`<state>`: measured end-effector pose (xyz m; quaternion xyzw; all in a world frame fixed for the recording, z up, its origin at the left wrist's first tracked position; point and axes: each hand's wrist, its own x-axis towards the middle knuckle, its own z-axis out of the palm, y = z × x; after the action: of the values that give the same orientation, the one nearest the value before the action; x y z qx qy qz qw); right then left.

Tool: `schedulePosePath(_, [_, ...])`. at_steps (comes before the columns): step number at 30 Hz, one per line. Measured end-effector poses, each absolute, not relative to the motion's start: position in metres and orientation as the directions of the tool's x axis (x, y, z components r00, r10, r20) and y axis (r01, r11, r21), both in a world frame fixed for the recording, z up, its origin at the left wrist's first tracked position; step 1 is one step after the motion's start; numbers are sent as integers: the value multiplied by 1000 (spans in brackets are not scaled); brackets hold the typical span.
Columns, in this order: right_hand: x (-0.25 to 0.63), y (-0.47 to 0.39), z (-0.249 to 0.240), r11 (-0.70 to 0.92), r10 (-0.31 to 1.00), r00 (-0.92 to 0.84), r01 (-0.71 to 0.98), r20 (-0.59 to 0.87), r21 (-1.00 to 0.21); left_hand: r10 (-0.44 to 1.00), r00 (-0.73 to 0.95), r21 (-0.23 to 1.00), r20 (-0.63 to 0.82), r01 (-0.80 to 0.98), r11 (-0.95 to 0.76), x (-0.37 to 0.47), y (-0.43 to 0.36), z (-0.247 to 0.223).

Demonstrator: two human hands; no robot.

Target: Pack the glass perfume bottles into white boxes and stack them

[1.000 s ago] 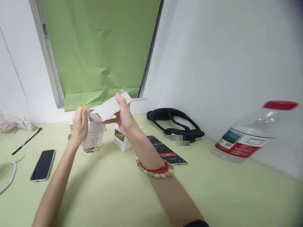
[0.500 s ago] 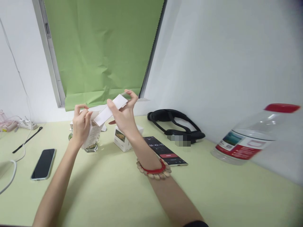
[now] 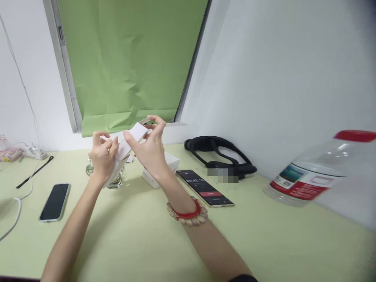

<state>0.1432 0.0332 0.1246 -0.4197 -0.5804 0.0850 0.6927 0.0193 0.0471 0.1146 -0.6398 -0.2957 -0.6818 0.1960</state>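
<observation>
Above the table, my left hand (image 3: 102,156) grips a white cardboard box (image 3: 116,167) that is tilted and partly hidden by the fingers. My right hand (image 3: 148,152) has its thumb and fingers on either side of a plain white cardboard piece (image 3: 138,132) at the box's upper end. Whether this piece is a flap or a separate insert, I cannot tell. Glass items (image 3: 115,183) stand behind and below the left hand, mostly covered. A second white box (image 3: 172,160) sits on the table behind my right wrist.
A phone showing a timer (image 3: 205,188) lies right of the second box, near a black headset strap (image 3: 220,152). Far right stands a clear bottle with a red cap (image 3: 308,176). Another phone (image 3: 55,202), a white cable (image 3: 17,215) and a black strap (image 3: 35,172) lie left.
My right hand has moved left and slightly down with the white cardboard piece, closer to my left hand. Less of the piece shows beyond the box.
</observation>
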Motion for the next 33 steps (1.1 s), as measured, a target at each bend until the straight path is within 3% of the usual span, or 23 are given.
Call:
schedulePosePath(15, [144, 22, 129, 575, 613, 258, 502, 747, -646, 71, -140, 150, 988, 699, -699, 27, 48, 111])
schedulePosePath(18, [143, 21, 129, 571, 632, 248, 492, 734, -658, 107, -187, 206, 977, 666, -717, 26, 46, 113])
schedulePosePath(23, [143, 14, 132, 535, 720, 156, 495, 676, -685, 282, -318, 411, 905, 488, -770, 16, 44, 122])
schedulePosePath(26, [142, 12, 133, 565, 697, 146, 491, 702, -663, 360, -333, 480, 871, 427, -766, 10, 42, 128])
schedulePosePath(29, [143, 15, 133, 617, 676, 145, 425, 723, -663, 418, -328, 525, 847, 395, -754, 7, 41, 130])
schedulePosePath(33, [150, 25, 133, 707, 685, 70, 173, 725, -685, 466, -318, 560, 826, 361, -746, 7, 42, 131])
